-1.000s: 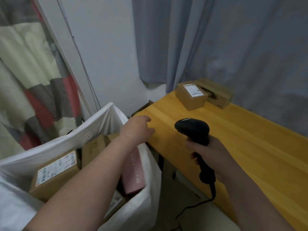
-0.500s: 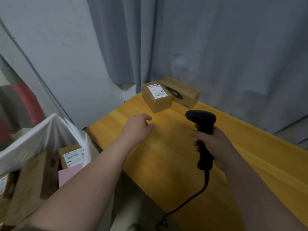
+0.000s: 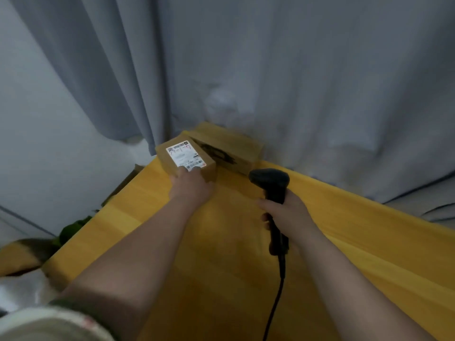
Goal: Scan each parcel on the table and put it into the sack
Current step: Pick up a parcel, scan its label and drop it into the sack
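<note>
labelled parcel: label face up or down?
Face up. The white label shows on top of the labelled parcel, which sits on the table; the left hand has fingers on its near edge.

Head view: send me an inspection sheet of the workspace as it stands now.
Surface: yellow wooden table.
Job's things: labelled parcel, label up, close against a second parcel behind it, both at the far corner.
Clutter: nothing seen.
Hands: left hand on the labelled parcel's near end, grip unclear; right hand holds the black scanner by its handle.
Cables: scanner cable runs down out of frame.
Surroundings: grey curtain behind, pale wall at left.
</note>
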